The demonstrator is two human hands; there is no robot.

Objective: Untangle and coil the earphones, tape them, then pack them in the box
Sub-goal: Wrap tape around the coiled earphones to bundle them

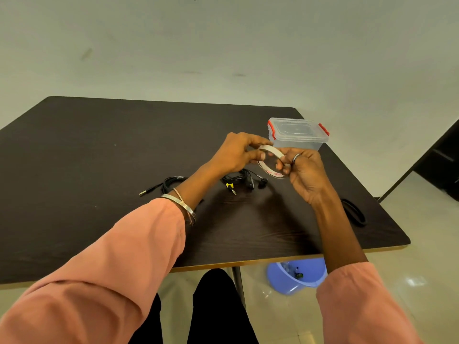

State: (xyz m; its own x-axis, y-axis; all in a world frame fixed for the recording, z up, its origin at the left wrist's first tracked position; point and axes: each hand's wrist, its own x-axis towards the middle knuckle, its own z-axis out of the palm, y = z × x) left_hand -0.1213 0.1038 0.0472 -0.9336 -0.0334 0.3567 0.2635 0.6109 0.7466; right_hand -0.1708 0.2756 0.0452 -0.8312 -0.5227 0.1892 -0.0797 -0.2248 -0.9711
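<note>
Left and far worktop (99, 145) lies open; box (298, 135) blocks far right, earphones (244, 181) and cable bundle (169, 184) crowd the middle.

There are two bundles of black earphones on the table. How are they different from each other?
The earphones near the middle lie under the hands, their earbuds showing, with a yellow tag by the plug. The earphones on the left lie beside the left forearm, which covers part of them; their plug sticks out on a straight cable, no earbuds or tag visible. Both are black, bundled, and rest on the dark table untouched.

A dark table (99, 157), a black band (354, 212) near its right edge, perhaps a bin (295, 276) beneath
</note>
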